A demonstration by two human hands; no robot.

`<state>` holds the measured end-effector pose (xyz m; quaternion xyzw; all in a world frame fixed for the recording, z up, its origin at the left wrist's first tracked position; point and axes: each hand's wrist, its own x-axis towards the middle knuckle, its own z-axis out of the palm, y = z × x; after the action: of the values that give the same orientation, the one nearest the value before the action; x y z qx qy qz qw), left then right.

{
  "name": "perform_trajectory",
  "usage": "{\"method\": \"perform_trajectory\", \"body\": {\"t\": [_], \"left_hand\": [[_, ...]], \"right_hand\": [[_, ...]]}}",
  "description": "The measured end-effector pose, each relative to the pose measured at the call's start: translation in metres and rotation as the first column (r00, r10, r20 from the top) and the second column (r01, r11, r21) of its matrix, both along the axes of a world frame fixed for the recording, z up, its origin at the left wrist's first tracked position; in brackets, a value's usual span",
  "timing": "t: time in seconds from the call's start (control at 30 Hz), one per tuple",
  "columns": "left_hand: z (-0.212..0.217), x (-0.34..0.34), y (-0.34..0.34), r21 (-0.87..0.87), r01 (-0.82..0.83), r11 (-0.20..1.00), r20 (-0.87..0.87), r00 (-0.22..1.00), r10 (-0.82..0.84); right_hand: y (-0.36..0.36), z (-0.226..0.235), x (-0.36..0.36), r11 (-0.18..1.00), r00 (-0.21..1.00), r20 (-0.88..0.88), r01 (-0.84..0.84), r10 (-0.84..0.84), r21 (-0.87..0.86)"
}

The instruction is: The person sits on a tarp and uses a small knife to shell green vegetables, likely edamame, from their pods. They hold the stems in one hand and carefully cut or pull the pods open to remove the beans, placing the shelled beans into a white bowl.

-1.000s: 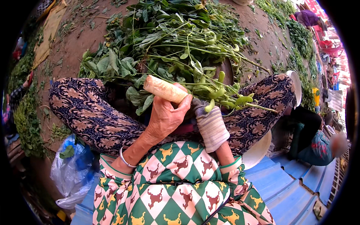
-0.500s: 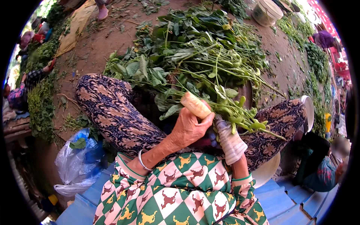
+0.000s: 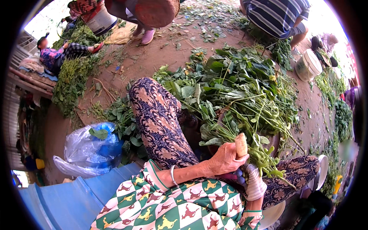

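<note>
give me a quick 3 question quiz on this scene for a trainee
1. True or false: the left hand is wrapped around a pale wooden stick.
2. Multiple choice: what covers the right hand? A) nothing, B) a light cloth wrap or glove, C) a black rubber glove.
3. Fill in: the bunch of leafy green stems sits against the hands, and the clear and blue plastic bag lies on the person's ____ side.

Key: 1 true; 2 B; 3 left.
</note>
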<state>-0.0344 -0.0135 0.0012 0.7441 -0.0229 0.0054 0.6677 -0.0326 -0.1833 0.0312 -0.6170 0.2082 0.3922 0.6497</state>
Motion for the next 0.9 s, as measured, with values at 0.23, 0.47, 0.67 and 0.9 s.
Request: {"method": "perform_trajectory", "body": {"t": [0.23,0.47,0.67,0.9], "left_hand": [[0.002,0.002,0.005,0.072,-0.018,0.997,0.005,1.0,0.018],[0.012,0.0,0.008,-0.138,0.028,0.99,-0.109,0.993,-0.043],[0.019,-0.005,0.014,-0.315,-0.002,0.949,-0.215,0.974,-0.069],[0.009,-0.005,0.003,-0.246,-0.046,0.968,-0.158,0.987,0.007]], "right_hand": [[0.011,0.019,-0.001,0.991,0.989,0.089,-0.109,0.116,-0.079],[0.021,0.014,0.009,0.933,0.964,0.081,-0.222,0.254,-0.283],[0.021,0.006,0.009,0.954,0.957,0.177,-0.183,0.227,-0.237],[0.019,-0.008,0.005,0.9,0.823,0.427,-0.212,0.374,-0.381]]}}
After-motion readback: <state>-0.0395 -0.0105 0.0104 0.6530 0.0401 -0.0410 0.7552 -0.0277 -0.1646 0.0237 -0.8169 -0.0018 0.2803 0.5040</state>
